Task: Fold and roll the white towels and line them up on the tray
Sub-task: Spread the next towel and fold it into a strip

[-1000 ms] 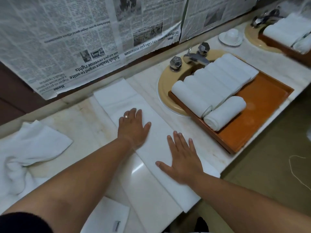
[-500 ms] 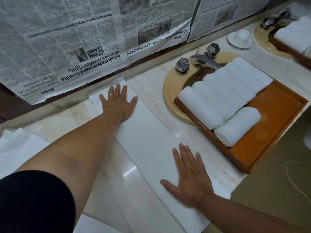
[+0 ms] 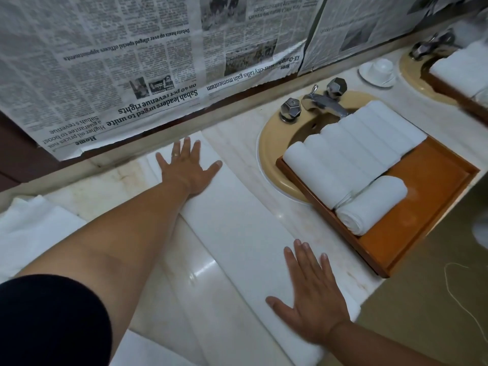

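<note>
Though beside towel (image 3: 237, 233), tray (image 3: 427, 196) over sink (image 3: 269, 146)

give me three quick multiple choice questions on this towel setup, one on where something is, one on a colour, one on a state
1. Where does the tray sit? A) across the sink B) on the floor C) on the newspaper
2. What colour is the tray's inside? A) blue B) orange-brown C) black
3. How does the towel under the left hand and right hand lie? A) rolled B) crumpled C) folded flat, a long strip

1 A: it overlaps the yellow basin. 2 B: its bare base shows beside the rolled towels. 3 C: both palms press flat on its ends.
</note>
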